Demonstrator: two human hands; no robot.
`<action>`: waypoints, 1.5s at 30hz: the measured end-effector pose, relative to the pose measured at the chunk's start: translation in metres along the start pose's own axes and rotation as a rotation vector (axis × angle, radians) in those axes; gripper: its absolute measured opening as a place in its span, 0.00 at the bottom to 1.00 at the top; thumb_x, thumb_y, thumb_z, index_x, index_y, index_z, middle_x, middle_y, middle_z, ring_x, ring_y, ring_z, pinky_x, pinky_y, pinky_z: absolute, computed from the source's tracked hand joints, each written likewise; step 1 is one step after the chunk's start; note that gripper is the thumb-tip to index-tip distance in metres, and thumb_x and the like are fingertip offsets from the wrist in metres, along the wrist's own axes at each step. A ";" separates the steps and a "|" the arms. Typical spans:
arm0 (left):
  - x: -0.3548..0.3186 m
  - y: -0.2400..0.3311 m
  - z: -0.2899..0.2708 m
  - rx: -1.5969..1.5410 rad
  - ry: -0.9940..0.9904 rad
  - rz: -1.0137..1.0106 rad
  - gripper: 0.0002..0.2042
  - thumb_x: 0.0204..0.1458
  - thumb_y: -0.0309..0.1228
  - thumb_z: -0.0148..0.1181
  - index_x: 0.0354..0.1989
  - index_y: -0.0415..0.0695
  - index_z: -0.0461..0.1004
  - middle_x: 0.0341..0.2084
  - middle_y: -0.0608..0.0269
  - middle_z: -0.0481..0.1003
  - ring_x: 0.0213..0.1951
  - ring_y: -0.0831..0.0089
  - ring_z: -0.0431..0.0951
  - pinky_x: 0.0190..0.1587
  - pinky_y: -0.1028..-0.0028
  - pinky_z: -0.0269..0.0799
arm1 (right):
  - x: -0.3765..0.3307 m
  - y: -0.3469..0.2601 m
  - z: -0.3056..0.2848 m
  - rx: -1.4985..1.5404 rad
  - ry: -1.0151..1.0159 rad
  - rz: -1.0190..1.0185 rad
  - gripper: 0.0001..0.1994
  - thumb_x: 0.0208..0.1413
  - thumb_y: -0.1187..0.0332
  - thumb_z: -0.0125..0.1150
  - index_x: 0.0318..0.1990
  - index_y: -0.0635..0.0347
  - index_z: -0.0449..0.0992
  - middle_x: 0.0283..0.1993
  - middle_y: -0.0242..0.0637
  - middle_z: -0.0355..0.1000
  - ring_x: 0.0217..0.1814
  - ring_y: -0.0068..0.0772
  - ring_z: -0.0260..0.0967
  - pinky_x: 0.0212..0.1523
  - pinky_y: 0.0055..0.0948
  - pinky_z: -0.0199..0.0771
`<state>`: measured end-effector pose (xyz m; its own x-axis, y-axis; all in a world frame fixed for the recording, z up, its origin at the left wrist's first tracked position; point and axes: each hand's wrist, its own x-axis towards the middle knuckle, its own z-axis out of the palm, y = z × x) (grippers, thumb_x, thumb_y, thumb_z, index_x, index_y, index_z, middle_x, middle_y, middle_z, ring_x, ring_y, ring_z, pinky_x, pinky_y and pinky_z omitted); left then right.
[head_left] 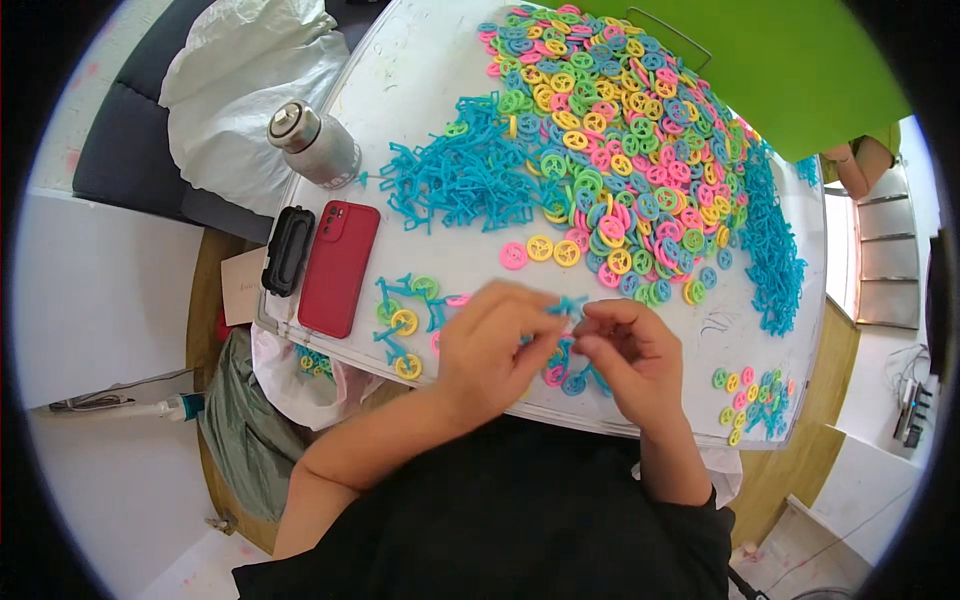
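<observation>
Close together above the table's near edge, my two hands meet around a small blue plastic frame piece (568, 305). My left hand (490, 350) pinches it between thumb and fingers. Beside it, my right hand (640, 360) has thumb and fingers curled together; what they hold, if anything, is hidden. Below the hands lie a blue wheel (574, 383) and other small pieces, partly covered. Left of my left hand, several blue frames with coloured wheels lie together, among them a yellow wheel (405, 322). Loose pink (513, 256) and yellow wheels (540, 248) sit just beyond the hands.
A big heap of coloured wheels (640, 150) covers the far table, flanked by blue frame piles (465, 175) (772, 250). At left stand a steel bottle (325, 155), a red phone (340, 270) and a black case (289, 252). A small mixed group (765, 400) lies near right. Another person's arm (865, 168) shows far right.
</observation>
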<state>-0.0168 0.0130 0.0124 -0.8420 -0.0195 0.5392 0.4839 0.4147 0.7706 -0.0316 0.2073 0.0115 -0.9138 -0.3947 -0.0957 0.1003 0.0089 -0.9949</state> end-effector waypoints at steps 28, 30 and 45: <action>-0.029 -0.001 -0.027 -0.549 -0.235 -0.787 0.08 0.57 0.21 0.62 0.44 0.37 0.80 0.38 0.61 0.81 0.39 0.76 0.80 0.41 0.76 0.75 | 0.075 0.025 -0.002 -1.388 0.011 -0.279 0.13 0.53 0.70 0.64 0.47 0.58 0.76 0.35 0.40 0.73 0.35 0.45 0.75 0.32 0.41 0.75; -0.033 -0.008 -0.026 -0.616 -0.209 -0.812 0.09 0.57 0.21 0.62 0.45 0.37 0.79 0.38 0.61 0.80 0.39 0.75 0.80 0.42 0.76 0.75 | 0.074 0.027 -0.004 -1.337 0.024 -0.319 0.11 0.52 0.70 0.64 0.44 0.57 0.76 0.34 0.40 0.73 0.35 0.45 0.75 0.32 0.40 0.74; -0.032 -0.015 -0.012 -0.734 -0.124 -0.811 0.08 0.60 0.24 0.60 0.46 0.38 0.75 0.36 0.64 0.78 0.38 0.77 0.79 0.41 0.79 0.73 | 0.065 0.026 0.004 -1.153 0.004 -0.325 0.17 0.51 0.69 0.67 0.49 0.56 0.75 0.39 0.39 0.72 0.36 0.46 0.74 0.35 0.39 0.75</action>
<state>0.0059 -0.0040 -0.0127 -0.9721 0.0671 -0.2247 -0.2342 -0.3229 0.9170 -0.0873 0.1783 -0.0207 -0.8324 -0.5283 0.1674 -0.5455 0.7281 -0.4150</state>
